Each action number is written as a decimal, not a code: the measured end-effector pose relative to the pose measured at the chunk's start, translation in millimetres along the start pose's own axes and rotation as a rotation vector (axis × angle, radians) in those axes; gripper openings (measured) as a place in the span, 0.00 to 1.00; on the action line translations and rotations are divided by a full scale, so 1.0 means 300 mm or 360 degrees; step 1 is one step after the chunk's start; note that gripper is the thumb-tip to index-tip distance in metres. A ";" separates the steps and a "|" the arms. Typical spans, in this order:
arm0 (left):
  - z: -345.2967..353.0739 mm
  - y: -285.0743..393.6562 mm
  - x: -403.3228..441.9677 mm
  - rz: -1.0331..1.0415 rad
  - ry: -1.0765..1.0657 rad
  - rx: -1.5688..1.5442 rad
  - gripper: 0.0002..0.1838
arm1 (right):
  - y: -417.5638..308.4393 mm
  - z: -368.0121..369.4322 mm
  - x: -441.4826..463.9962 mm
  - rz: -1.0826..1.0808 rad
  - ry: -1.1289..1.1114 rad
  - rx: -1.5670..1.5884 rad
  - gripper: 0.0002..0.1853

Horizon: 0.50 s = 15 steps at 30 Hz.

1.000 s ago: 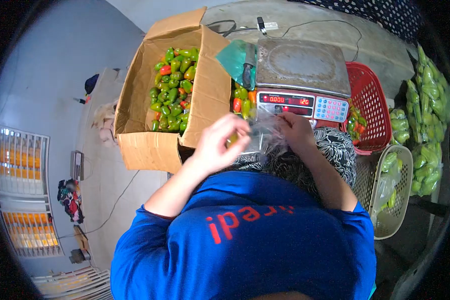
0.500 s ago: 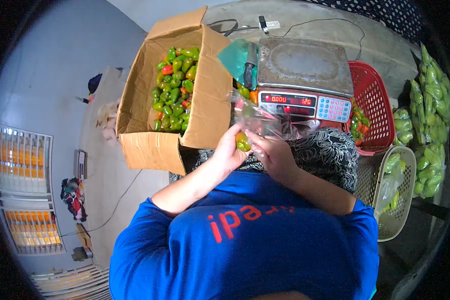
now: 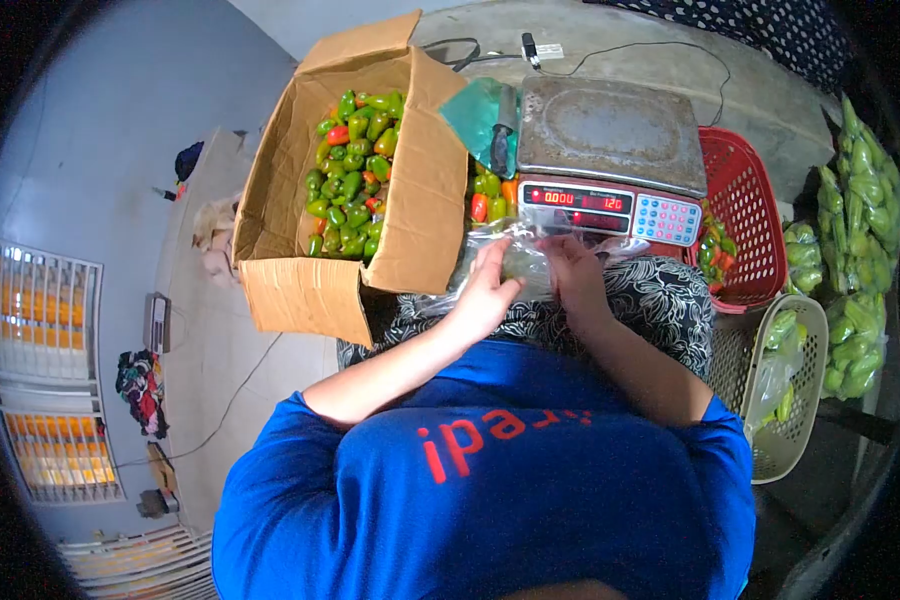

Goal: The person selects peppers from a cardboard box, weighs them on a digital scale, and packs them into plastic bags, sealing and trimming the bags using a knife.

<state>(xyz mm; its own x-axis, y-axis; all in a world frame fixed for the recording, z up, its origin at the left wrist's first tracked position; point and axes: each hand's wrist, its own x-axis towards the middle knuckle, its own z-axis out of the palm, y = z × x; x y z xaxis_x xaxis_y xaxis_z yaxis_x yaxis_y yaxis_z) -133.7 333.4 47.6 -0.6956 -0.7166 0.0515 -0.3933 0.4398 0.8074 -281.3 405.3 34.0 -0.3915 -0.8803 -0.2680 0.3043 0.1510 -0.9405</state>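
Note:
A clear plastic bag [image 3: 526,264] is stretched over my lap, just below the scale. My left hand [image 3: 486,292] pinches its left side near the upper edge. At the bag's right side, my right hand [image 3: 576,276] has its fingers closed on the plastic. Glare on the film hides what, if anything, lies inside. The digital scale [image 3: 610,135] stands right in front of my hands, its metal plate bare and its red display lit. Several green, red and orange peppers [image 3: 494,197] lie between the scale and the cardboard box [image 3: 425,190].
Inside the box are many green and red peppers [image 3: 350,180]. Right of the scale stands a red basket [image 3: 760,215] with peppers. A beige basket [image 3: 815,370] and bagged green vegetables [image 3: 863,240] are farther right. A teal bag [image 3: 470,115] lies by the scale.
My hands have moved apart and slightly forward, spreading the bag lower and flatter. The yellow-green pepper that was at my left hand is out of sight. More peppers beside the scale now show.

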 end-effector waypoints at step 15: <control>-0.135 0.130 0.041 0.0500 0.0297 0.0772 0.27 | -0.006 0.005 0.000 -0.0624 -0.0408 -0.0627 0.11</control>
<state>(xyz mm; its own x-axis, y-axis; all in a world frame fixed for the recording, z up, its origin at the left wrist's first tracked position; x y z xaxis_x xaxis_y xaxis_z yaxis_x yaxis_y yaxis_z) -133.3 319.8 103.4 -0.7229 -0.5758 0.3819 -0.4458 0.8110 0.3789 -280.7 404.3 36.0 -0.1728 -0.9768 0.1268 -0.1832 -0.0946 -0.9785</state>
